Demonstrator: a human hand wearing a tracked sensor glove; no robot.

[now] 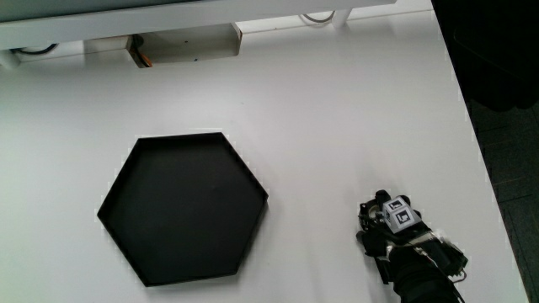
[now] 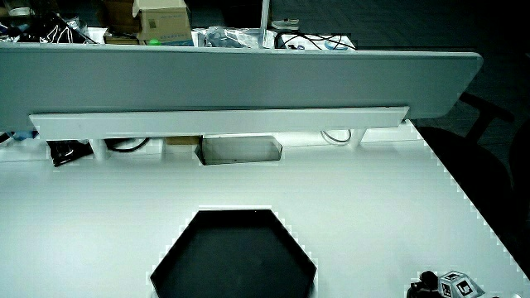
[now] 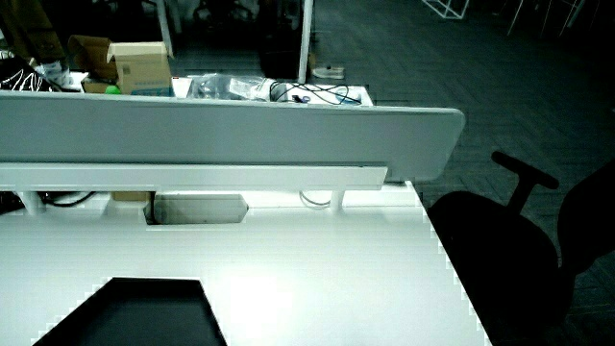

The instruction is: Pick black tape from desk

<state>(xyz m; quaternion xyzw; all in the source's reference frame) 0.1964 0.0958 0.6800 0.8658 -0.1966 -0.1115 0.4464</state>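
Observation:
The gloved hand point(image 1: 389, 225) is low over the white table point(image 1: 337, 109), beside the black hexagonal tray point(image 1: 184, 206) and close to the table's edge nearest the person. The patterned cube point(image 1: 401, 217) sits on its back, and the forearm runs off toward the person. In a side view only the cube and the tip of the hand point(image 2: 440, 287) show. I cannot make out any black tape: black against the black glove, it may be hidden under or in the hand. The tray holds nothing.
A low grey partition point(image 2: 240, 79) with a white rail under it closes off the table in both side views. A grey box point(image 1: 181, 44) sits under the rail. A dark chair point(image 3: 509, 250) stands off the table's edge.

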